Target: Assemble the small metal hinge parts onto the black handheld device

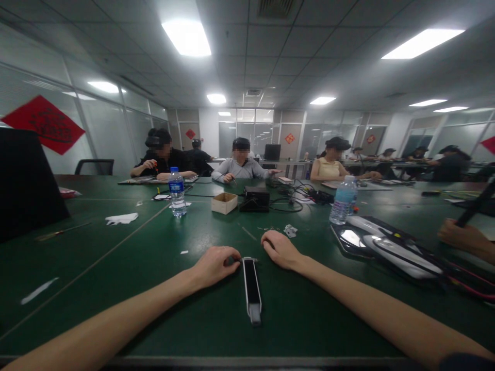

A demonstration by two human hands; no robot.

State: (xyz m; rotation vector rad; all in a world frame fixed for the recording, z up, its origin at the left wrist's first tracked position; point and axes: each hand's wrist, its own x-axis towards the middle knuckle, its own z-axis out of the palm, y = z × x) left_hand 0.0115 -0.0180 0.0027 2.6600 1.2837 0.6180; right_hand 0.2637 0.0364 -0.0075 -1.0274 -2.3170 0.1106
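A long narrow device [252, 288] with a white frame, a black face and a grey end lies on the green table, lengthwise toward me. At its far left corner, my left hand [217, 265] is closed in a pinch on a small dark knob-like piece [231, 260]. Just right of the device's far end rests my right hand [281, 249], its fingers curled inward and closed. Whatever its fingertips may hold is hidden. Beyond the right hand are a small grey-white bracket-like part [290, 230] and several tiny pieces [268, 228].
An open cardboard box [225, 203] and a black box with cables [254, 199] stand ahead. Water bottles stand left [177, 193] and right [343, 201]. White-and-black equipment [402, 252] lies at right, near another person's hand [460, 234]. Several people sit across the table.
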